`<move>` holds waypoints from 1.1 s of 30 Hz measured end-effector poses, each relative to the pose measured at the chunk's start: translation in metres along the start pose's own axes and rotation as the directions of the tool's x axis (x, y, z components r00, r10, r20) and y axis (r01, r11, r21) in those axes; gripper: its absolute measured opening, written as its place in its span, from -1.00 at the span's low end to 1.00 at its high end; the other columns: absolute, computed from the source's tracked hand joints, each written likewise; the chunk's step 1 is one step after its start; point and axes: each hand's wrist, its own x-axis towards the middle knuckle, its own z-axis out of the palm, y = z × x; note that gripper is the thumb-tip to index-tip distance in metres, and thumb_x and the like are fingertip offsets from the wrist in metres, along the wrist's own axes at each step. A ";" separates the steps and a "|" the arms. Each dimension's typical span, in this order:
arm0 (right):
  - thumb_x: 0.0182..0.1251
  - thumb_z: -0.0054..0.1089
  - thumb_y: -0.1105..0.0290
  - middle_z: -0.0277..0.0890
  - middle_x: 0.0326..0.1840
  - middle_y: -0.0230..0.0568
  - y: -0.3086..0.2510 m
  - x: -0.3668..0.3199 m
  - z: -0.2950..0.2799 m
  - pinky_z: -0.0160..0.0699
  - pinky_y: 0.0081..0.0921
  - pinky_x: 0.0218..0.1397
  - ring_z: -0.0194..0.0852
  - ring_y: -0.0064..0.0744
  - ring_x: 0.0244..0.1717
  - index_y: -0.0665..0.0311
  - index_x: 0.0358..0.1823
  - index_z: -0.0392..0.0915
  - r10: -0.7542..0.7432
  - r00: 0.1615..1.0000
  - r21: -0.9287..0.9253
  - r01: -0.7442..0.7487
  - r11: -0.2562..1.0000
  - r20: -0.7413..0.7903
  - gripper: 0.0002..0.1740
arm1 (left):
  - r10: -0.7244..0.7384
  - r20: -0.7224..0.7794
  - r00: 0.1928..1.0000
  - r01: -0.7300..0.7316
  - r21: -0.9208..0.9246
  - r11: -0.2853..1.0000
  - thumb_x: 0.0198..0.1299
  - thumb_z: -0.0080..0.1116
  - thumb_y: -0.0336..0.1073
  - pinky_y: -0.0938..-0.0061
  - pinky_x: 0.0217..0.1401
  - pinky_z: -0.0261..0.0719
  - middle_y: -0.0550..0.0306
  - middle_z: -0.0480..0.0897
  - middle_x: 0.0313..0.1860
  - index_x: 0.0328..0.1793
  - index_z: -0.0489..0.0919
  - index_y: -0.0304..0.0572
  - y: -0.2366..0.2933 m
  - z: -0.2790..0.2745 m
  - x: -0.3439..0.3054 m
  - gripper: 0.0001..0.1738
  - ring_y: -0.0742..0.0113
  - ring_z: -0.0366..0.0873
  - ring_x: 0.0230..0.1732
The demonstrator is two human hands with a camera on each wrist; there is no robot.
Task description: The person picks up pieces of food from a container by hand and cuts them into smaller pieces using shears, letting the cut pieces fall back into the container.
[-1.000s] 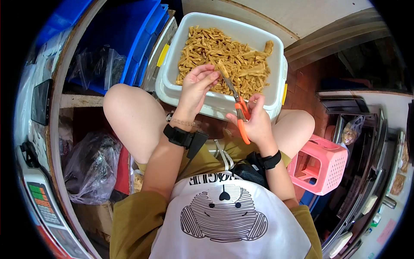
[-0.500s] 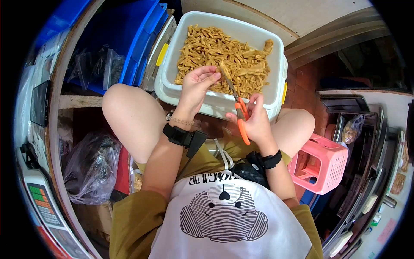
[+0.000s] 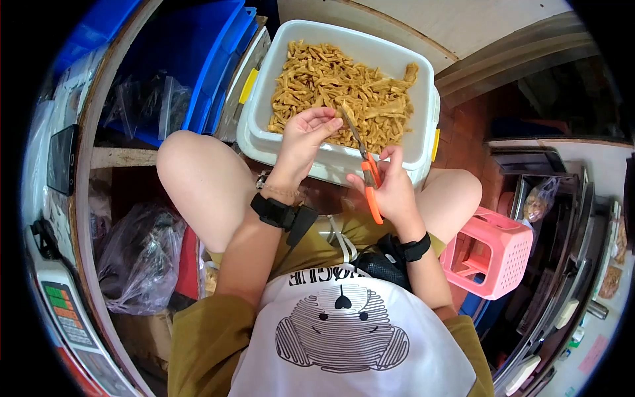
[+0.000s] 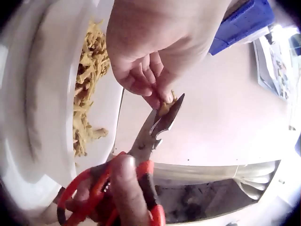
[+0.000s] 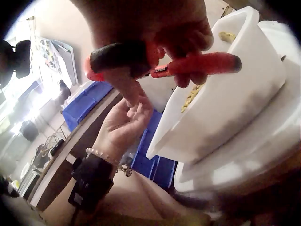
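Observation:
My left hand [image 3: 301, 145] pinches a small tan, root-like strip [image 4: 164, 110] between thumb and fingertips, over the near side of a white tub [image 3: 268, 66]. In my right hand [image 3: 395, 192] is a pair of scissors [image 3: 371, 182] with orange-red and black handles, thumb and fingers through the loops. Their blades [image 4: 170, 117] are parted around the strip, right at the left fingertips, as the left wrist view shows. Many similar tan strips [image 3: 331, 73] lie heaped in the tub. The right wrist view shows the handles, while the blades are mostly hidden there.
The tub sits on a white, yellow-clipped box [image 3: 249, 142] between my knees. Blue bins [image 3: 205, 79] holding plastic bags stand at the left, above a purple-tinted bag [image 3: 142, 258]. A pink stool [image 3: 506, 258] is at my right, near shelving. A scale [image 3: 69, 317] stands at far left.
My left hand has shifted slightly right and toward my body, and less of the strip shows beyond its fingertips. The scissors stay in my right hand, nearly in the same place.

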 end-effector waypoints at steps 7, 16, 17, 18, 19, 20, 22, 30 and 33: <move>-0.06 0.60 0.09 0.35 -0.59 -0.12 0.006 0.001 0.000 0.47 -0.33 -0.42 0.41 -0.14 -0.58 0.25 -0.18 0.09 -0.030 0.999 -0.009 0.030 1.000 -0.045 -0.23 | 0.053 -0.061 0.997 -0.052 0.017 0.998 0.17 0.29 -0.50 0.64 -0.09 0.58 0.13 0.68 -0.22 -0.06 0.57 -0.36 -0.003 -0.005 0.003 -0.78 0.48 0.63 -0.21; -0.04 0.59 0.13 0.30 -0.62 -0.16 0.008 0.001 0.004 0.41 -0.40 -0.51 0.31 -0.27 -0.65 0.24 -0.20 0.08 -0.026 0.999 0.015 0.026 1.000 -0.029 -0.26 | 0.040 -0.109 0.993 -0.036 0.034 0.999 0.23 0.26 -0.45 0.60 -0.10 0.55 0.11 0.66 -0.19 0.00 0.53 -0.32 0.003 -0.011 0.005 -0.75 0.41 0.62 -0.18; -0.03 0.59 0.14 0.30 -0.63 -0.17 0.005 0.000 0.003 0.40 -0.42 -0.52 0.30 -0.31 -0.65 0.23 -0.18 0.07 -0.016 0.999 0.023 0.017 1.000 -0.029 -0.25 | 0.041 -0.109 0.993 -0.037 0.035 0.999 0.23 0.26 -0.45 0.60 -0.10 0.55 0.11 0.66 -0.19 0.00 0.53 -0.32 0.004 -0.011 0.005 -0.75 0.41 0.62 -0.18; -0.01 0.58 0.15 0.30 -0.64 -0.18 0.003 0.000 0.002 0.39 -0.44 -0.53 0.29 -0.34 -0.66 0.23 -0.17 0.06 -0.006 1.000 0.032 0.007 0.999 -0.029 -0.25 | 0.035 -0.106 0.994 -0.031 0.036 0.999 0.23 0.26 -0.45 0.60 -0.10 0.55 0.11 0.65 -0.18 0.01 0.53 -0.32 0.004 -0.011 0.005 -0.75 0.41 0.62 -0.18; -0.01 0.58 0.15 0.30 -0.64 -0.18 0.004 0.000 0.002 0.39 -0.44 -0.53 0.29 -0.34 -0.66 0.23 -0.17 0.06 -0.007 1.000 0.032 0.008 0.999 -0.029 -0.25 | 0.030 -0.103 0.994 -0.026 0.037 0.999 0.23 0.25 -0.45 0.60 -0.10 0.55 0.11 0.65 -0.18 0.02 0.53 -0.32 0.004 -0.010 0.005 -0.75 0.41 0.62 -0.18; 0.00 0.58 0.16 0.31 -0.65 -0.20 0.005 0.000 0.002 0.38 -0.46 -0.53 0.29 -0.38 -0.66 0.23 -0.16 0.05 -0.025 1.000 0.050 0.025 0.998 -0.014 -0.25 | 0.030 -0.103 0.994 -0.026 0.038 0.999 0.23 0.25 -0.45 0.60 -0.10 0.55 0.11 0.65 -0.18 0.02 0.53 -0.32 0.004 -0.010 0.004 -0.75 0.41 0.62 -0.18; 0.01 0.57 0.17 0.32 -0.67 -0.22 0.004 0.000 0.000 0.38 -0.47 -0.53 0.30 -0.41 -0.66 0.23 -0.15 0.04 -0.043 0.999 0.067 0.043 0.997 0.001 -0.25 | 0.020 -0.078 0.997 -0.019 0.009 1.000 0.24 0.24 -0.44 0.60 -0.09 0.55 0.13 0.64 -0.18 0.02 0.53 -0.32 0.005 -0.010 0.004 -0.75 0.43 0.60 -0.19; 0.06 0.54 0.20 0.47 -0.62 -0.21 0.003 -0.002 -0.005 0.38 -0.49 -0.53 0.32 -0.45 -0.67 0.23 -0.13 0.01 0.008 0.994 0.154 -0.025 0.988 0.108 -0.26 | 0.094 -0.079 0.992 -0.101 -0.084 0.991 0.23 0.26 -0.47 0.63 -0.11 0.55 0.17 0.66 -0.21 -0.05 0.57 -0.26 0.009 -0.010 0.004 -0.81 0.49 0.60 -0.23; 0.07 0.53 0.20 0.50 -0.61 -0.19 0.004 -0.002 -0.003 0.38 -0.50 -0.52 0.32 -0.45 -0.67 0.23 -0.12 0.01 0.006 0.993 0.198 -0.029 0.980 0.120 -0.27 | 0.105 -0.073 0.992 -0.112 -0.090 0.990 0.22 0.26 -0.47 0.63 -0.09 0.55 0.18 0.65 -0.21 -0.06 0.57 -0.26 0.010 -0.009 0.003 -0.82 0.49 0.59 -0.21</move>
